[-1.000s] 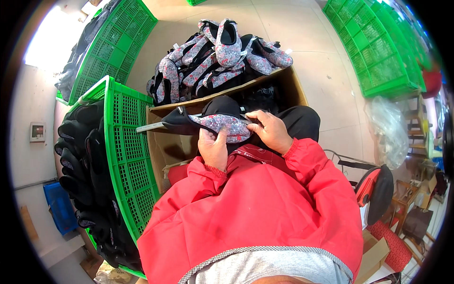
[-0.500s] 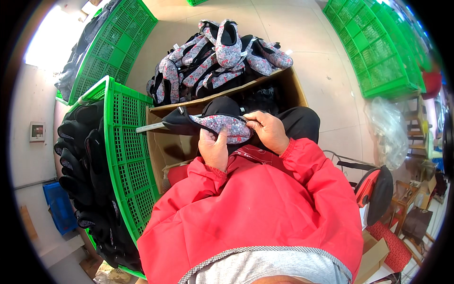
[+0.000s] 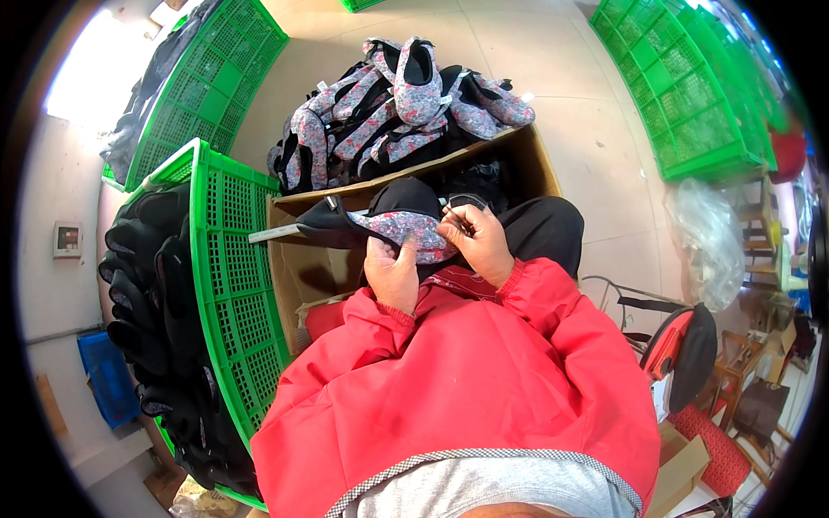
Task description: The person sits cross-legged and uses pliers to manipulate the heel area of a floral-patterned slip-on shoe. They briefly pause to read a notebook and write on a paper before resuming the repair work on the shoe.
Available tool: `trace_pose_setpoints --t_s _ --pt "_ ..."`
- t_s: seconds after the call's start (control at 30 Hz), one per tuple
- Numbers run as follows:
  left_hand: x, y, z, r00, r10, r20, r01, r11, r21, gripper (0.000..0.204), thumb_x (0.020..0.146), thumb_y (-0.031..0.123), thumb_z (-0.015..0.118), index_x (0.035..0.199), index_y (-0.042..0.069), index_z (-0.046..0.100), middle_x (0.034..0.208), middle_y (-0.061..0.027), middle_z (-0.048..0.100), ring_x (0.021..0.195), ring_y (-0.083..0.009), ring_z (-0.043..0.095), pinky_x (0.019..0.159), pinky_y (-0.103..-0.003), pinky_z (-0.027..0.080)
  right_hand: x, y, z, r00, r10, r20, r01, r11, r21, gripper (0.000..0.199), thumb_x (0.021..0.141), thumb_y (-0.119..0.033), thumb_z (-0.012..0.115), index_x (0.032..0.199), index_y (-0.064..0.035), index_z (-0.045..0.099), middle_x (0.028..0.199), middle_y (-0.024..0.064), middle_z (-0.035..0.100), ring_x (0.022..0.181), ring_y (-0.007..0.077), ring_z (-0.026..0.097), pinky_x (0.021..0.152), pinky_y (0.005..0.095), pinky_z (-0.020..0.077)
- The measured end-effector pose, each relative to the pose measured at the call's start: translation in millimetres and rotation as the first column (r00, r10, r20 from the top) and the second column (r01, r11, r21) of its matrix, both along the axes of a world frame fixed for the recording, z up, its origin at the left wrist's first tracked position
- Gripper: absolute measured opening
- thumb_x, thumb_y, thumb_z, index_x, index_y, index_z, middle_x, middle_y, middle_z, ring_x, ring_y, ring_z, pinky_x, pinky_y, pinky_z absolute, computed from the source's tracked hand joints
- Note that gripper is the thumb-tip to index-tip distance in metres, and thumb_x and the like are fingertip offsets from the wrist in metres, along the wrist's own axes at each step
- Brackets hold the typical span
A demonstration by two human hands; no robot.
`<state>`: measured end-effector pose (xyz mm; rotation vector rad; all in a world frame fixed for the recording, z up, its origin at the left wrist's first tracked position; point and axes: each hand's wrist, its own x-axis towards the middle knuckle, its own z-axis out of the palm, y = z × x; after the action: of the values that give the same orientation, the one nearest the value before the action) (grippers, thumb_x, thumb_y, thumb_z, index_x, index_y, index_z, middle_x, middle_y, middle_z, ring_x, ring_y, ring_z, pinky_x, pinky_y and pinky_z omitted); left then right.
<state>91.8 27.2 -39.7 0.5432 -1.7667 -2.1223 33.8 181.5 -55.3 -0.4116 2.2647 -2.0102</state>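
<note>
A slipper shoe (image 3: 406, 226) with a grey, red-flecked floral pattern and black parts lies across my lap. Its black end points left. My left hand (image 3: 393, 269) is closed on its near edge, thumb on the patterned side. At the shoe's right end, my right hand (image 3: 480, 245) has its fingers curled into a pinch; something small and dark shows between them, too small to name. A flat pale strip (image 3: 275, 232) sticks out beyond the shoe's black end, over the crate's edge.
Beyond my knees an open cardboard box (image 3: 540, 164) holds dark items. Behind it lies a heap of floral shoes (image 3: 419, 82). A green crate (image 3: 233, 259) of black shoes (image 3: 142, 302) stands close at my left; more green crates (image 3: 682, 95) and a clear plastic bag (image 3: 710, 242) are farther off.
My right hand has shifted slightly left and down along the shoe's right end, and its fingers have curled in more. My left hand and the shoe have hardly moved.
</note>
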Motion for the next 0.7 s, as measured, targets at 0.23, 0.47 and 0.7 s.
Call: trace_pose_setpoints --t_s 0.23,0.47,0.7 --pt "0 2 2 0.998 0.017 -0.061 -0.012 0.997 0.072 0.030 0.088 -0.004 0.065 0.116 -0.006 0.054 0.106 -0.0104 0.066 0.094 -0.0141 0.064 0.083 -0.027 0.051 -11 7 8 0.929 -0.163 0.332 0.293 0.871 -0.394 0.011 0.094 -0.010 0.067 0.087 -0.0039 0.061 0.086 -0.0031 0.061 0.073 0.0030 0.051 0.068 0.0202 0.0428" --pt "1 1 0 1.000 0.020 -0.006 -0.020 0.999 0.031 0.028 0.087 -0.003 0.066 0.113 -0.005 0.054 0.101 -0.0086 0.066 0.089 -0.0123 0.064 0.079 -0.025 0.051 -30 54 -24 0.858 -0.279 0.431 0.342 0.937 -0.074 0.011 0.092 -0.018 0.069 0.093 -0.0067 0.066 0.072 -0.0074 0.052 0.059 0.0017 0.040 0.055 0.0195 0.0338" --pt "5 3 10 0.999 0.001 -0.047 -0.003 0.999 -0.038 0.025 0.089 -0.002 0.066 0.111 -0.005 0.054 0.104 -0.0093 0.065 0.091 -0.0127 0.063 0.080 -0.026 0.051 -5 36 5 0.902 0.367 0.226 -0.307 0.915 -0.262 0.055 0.087 -0.005 0.071 0.138 -0.0029 0.049 0.136 0.0070 0.051 0.116 0.0173 0.055 0.100 0.0327 0.0460"
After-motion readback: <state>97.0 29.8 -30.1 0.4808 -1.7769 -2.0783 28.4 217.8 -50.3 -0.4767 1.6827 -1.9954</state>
